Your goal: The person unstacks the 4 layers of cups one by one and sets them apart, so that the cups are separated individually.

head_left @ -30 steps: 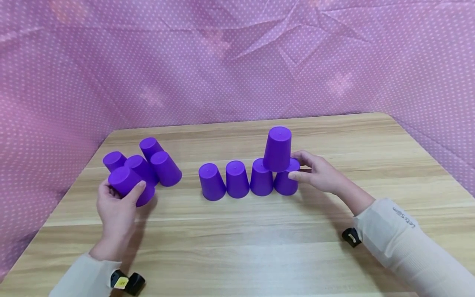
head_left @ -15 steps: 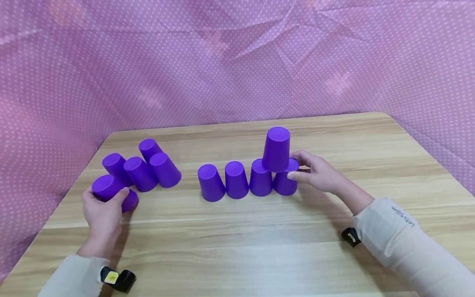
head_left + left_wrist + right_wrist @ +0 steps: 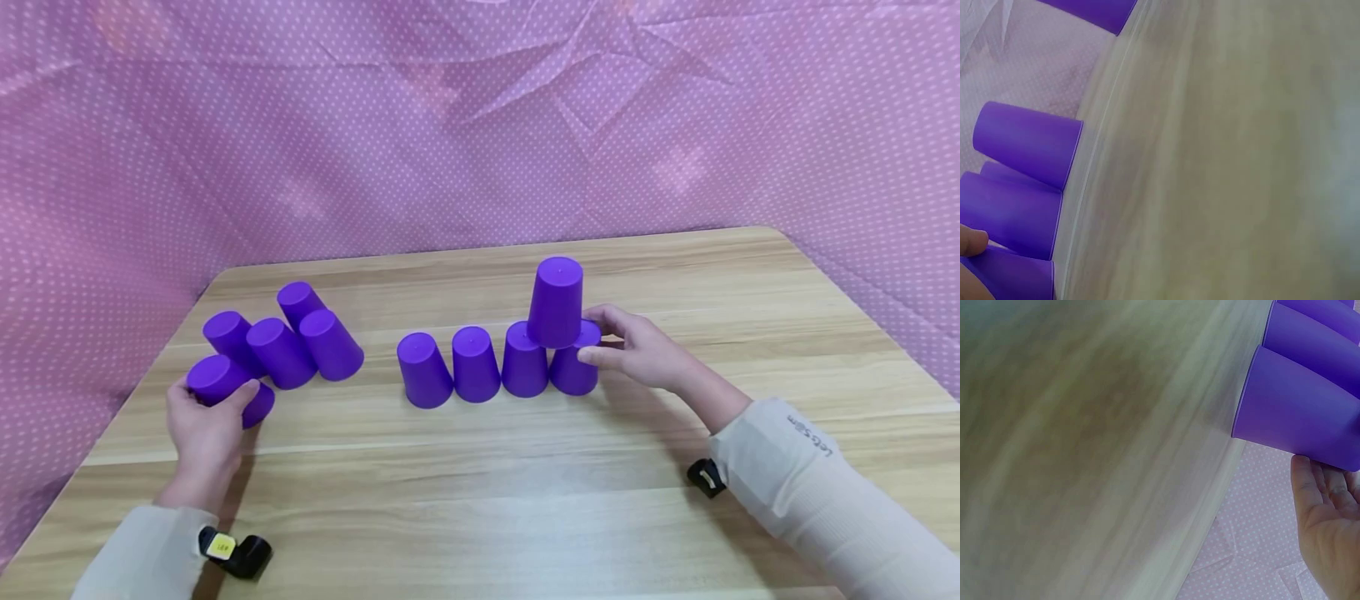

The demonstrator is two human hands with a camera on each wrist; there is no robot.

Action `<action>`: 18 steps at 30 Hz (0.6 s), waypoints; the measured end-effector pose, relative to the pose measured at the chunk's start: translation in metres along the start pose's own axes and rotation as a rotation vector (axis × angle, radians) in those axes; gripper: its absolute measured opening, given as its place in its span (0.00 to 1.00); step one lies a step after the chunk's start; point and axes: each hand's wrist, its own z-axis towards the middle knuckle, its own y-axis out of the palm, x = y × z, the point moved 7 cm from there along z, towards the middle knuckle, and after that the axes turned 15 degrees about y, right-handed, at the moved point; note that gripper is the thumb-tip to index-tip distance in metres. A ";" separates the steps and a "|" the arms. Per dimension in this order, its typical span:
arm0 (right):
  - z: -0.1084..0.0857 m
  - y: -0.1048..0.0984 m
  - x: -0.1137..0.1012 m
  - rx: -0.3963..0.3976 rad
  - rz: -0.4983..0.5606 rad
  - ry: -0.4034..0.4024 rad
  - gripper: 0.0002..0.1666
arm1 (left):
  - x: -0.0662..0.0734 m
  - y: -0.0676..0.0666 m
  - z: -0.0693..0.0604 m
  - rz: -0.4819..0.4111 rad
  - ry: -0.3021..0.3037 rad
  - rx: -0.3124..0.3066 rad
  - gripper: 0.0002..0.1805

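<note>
Four upside-down purple cups stand in a row on the table; the leftmost cup point(image 3: 425, 372) is at mid-table. On the two rightmost rests one more cup point(image 3: 556, 303). My right hand point(image 3: 647, 352) holds the side of the row's right-end cup point(image 3: 574, 372), thumb in front and fingers behind; the right wrist view shows this cup point(image 3: 1297, 406) beside the hand point(image 3: 1329, 531). At the left, my left hand point(image 3: 206, 431) grips the nearest cup point(image 3: 217, 377) of a loose group, its thumb across the side. In the left wrist view only fingertips point(image 3: 972, 241) show at the cup.
Beside the left hand several more upside-down cups stand close together, among them one cup point(image 3: 332, 345) nearest the row. A pink dotted cloth point(image 3: 480, 125) hangs behind the wooden table point(image 3: 480, 500). Black wrist devices sit at both sleeves.
My left hand has moved left and slightly nearer with its cup, away from the front of the group's middle cup, and then stayed nearly still. My right hand keeps its place at the row.
</note>
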 end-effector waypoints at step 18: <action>0.000 0.000 -0.001 0.003 -0.003 -0.001 0.25 | -0.005 0.001 0.007 0.004 -0.020 -0.014 0.41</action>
